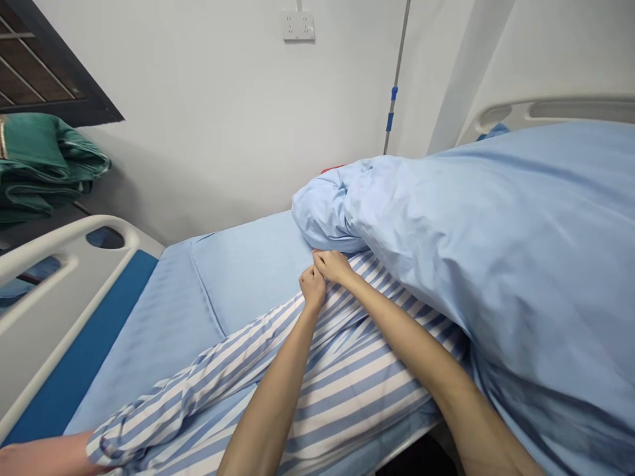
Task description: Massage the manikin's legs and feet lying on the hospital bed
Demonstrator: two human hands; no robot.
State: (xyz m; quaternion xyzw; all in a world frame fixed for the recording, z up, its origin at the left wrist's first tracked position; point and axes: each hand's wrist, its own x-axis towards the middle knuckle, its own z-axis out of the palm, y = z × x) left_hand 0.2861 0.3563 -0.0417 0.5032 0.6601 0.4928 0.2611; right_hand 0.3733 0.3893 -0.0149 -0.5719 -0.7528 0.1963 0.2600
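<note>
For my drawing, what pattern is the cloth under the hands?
The cloth has blue and white stripes, clearest in the head view.

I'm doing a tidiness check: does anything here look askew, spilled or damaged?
The blue quilt looks untidy: it is bunched and creased beside the right hand, and covers only part of the striped clothing. That may just be from handling. No spill or damage shows.

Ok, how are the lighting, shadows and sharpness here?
Head view: soft light, no strong glare on the wall; shadow beside the green cloth and in lower folds of the blue quilt; left hand and right hand readable, finger detail soft; end board seemingly stretched.
</note>
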